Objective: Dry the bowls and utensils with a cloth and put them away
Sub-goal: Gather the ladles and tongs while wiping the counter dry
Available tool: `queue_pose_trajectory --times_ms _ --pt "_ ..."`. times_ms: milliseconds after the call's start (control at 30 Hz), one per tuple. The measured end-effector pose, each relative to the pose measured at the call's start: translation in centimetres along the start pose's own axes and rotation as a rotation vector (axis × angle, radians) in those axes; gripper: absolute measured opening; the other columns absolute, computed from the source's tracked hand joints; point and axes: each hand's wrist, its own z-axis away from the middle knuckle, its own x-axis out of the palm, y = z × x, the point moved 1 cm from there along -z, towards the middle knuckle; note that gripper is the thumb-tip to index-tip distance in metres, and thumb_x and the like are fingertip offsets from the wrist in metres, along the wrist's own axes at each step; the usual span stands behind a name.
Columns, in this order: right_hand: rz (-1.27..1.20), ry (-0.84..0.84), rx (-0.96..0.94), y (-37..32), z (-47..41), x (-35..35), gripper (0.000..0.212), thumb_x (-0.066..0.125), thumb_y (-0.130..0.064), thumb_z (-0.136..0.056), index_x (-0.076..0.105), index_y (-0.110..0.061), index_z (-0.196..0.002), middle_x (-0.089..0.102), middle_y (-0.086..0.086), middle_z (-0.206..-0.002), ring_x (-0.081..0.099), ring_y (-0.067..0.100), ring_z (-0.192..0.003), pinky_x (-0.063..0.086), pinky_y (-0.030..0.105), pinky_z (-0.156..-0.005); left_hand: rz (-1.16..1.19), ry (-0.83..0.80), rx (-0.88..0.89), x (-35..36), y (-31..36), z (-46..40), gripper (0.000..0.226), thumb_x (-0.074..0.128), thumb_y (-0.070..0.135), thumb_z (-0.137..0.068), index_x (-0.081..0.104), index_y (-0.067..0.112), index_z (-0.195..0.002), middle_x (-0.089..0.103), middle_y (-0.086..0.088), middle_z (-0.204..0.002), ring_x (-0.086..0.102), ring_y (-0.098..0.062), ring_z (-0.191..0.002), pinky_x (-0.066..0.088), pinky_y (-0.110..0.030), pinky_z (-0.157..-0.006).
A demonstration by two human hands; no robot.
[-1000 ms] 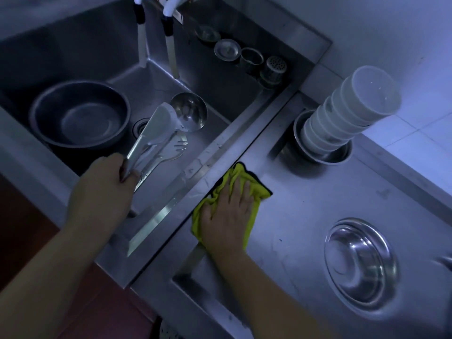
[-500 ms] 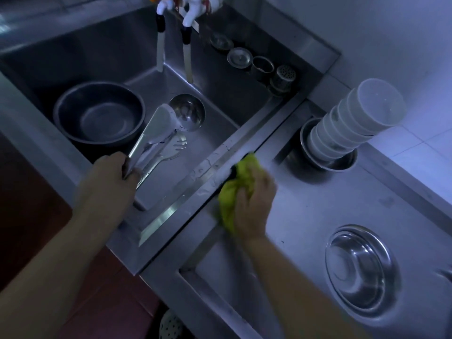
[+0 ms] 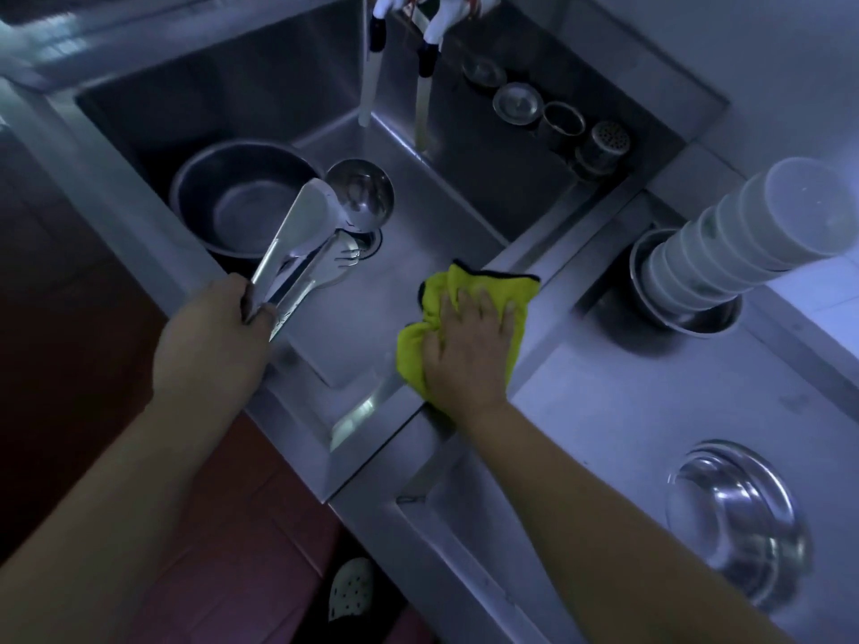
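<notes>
My left hand (image 3: pixel 211 339) grips the handles of several steel utensils (image 3: pixel 297 246) over the sink: a flat spatula, a ladle with a round bowl (image 3: pixel 360 195) and a fork-like server. My right hand (image 3: pixel 469 346) lies flat with spread fingers on a yellow cloth (image 3: pixel 465 290), which sits crumpled at the sink's right edge. A large steel bowl (image 3: pixel 241 197) stands in the sink (image 3: pixel 418 234). An upturned steel bowl (image 3: pixel 739 518) rests on the counter at the right.
A leaning stack of white bowls (image 3: pixel 762 234) sits in a steel bowl at the back right. Two taps (image 3: pixel 399 62) hang over the sink. Strainers and small cups (image 3: pixel 562 118) line the sink's back ledge. A spotted shoe (image 3: pixel 351 587) shows on the red floor.
My right hand bunched up the cloth, carried it left from the counter and now presses it flat at the sink's edge. The left hand keeps its grip on the utensils.
</notes>
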Motion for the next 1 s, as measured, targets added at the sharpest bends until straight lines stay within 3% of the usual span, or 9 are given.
queue_pose_trajectory --times_ms 300,500,567,700,800,867,1000 --pt "-0.202 -0.059 -0.230 -8.0 11.4 0.4 0.050 0.048 -0.039 -0.079 0.063 -0.021 -0.123 0.056 0.001 -0.133 0.037 0.027 -0.133 0.011 0.059 -0.114 0.011 0.057 0.039 -2.9 -1.6 2.4 0.022 0.053 0.021 -0.089 0.047 0.007 -0.074 0.050 -0.013 -0.076 0.047 -0.033 -0.072 0.030 -0.035 -0.061" --pt "-0.083 -0.115 -0.320 -6.5 17.0 0.8 0.067 0.045 -0.040 -0.086 0.031 -0.018 -0.148 0.029 0.008 -0.155 0.018 0.033 -0.145 0.023 0.061 -0.112 0.040 0.017 0.056 -2.5 -0.1 4.6 0.024 0.052 0.021 -0.090 0.043 0.009 -0.072 0.046 -0.008 -0.072 0.044 -0.029 -0.069 0.027 -0.033 -0.061" --pt "-0.041 -0.158 -0.273 -4.9 18.6 0.9 0.067 0.042 -0.044 -0.089 0.029 -0.016 -0.149 0.027 0.011 -0.156 0.019 0.035 -0.144 0.027 0.060 -0.110 0.037 -0.017 0.056 -1.8 0.8 5.3 0.022 0.051 0.022 -0.091 0.046 0.006 -0.077 0.045 -0.005 -0.069 0.043 -0.027 -0.069 0.027 -0.033 -0.061" --pt "-0.045 -0.211 -0.145 -1.8 19.9 1.5 0.063 0.036 -0.056 -0.092 0.054 -0.011 -0.132 0.028 0.014 -0.155 0.023 0.037 -0.143 0.022 0.057 -0.111 0.059 -0.091 0.078 0.4 2.7 6.6 0.021 0.050 0.022 -0.090 0.043 0.007 -0.075 0.047 -0.009 -0.075 0.044 -0.027 -0.070 0.030 -0.034 -0.060" --pt "-0.002 -0.200 -0.012 0.8 17.8 1.7 0.071 0.033 -0.060 -0.088 0.056 -0.008 -0.130 0.025 0.013 -0.156 0.021 0.037 -0.144 0.011 0.055 -0.112 0.077 -0.140 0.119 2.2 4.2 7.1 0.030 0.050 0.021 -0.090 0.034 0.015 -0.065 0.043 -0.006 -0.071 0.044 -0.025 -0.069 0.028 -0.033 -0.058" --pt "0.079 -0.223 0.088 3.3 15.7 1.8 0.077 0.023 -0.064 -0.090 0.051 -0.008 -0.136 0.016 0.011 -0.159 0.010 0.037 -0.146 0.005 0.055 -0.115 0.049 -0.160 0.135 3.3 4.9 7.2 0.032 0.050 0.023 -0.090 0.033 0.015 -0.065 0.042 -0.004 -0.070 0.040 -0.022 -0.064 0.024 -0.033 -0.054" --pt "0.114 -0.160 0.161 8.4 11.3 1.5 0.079 0.021 -0.065 -0.089 0.050 -0.009 -0.137 0.018 0.009 -0.159 0.012 0.037 -0.146 0.008 0.057 -0.116 0.005 -0.171 0.152 5.8 5.9 6.8 0.029 0.052 0.026 -0.090 0.038 0.010 -0.070 0.045 -0.008 -0.071 0.043 -0.024 -0.063 0.021 -0.032 -0.049"
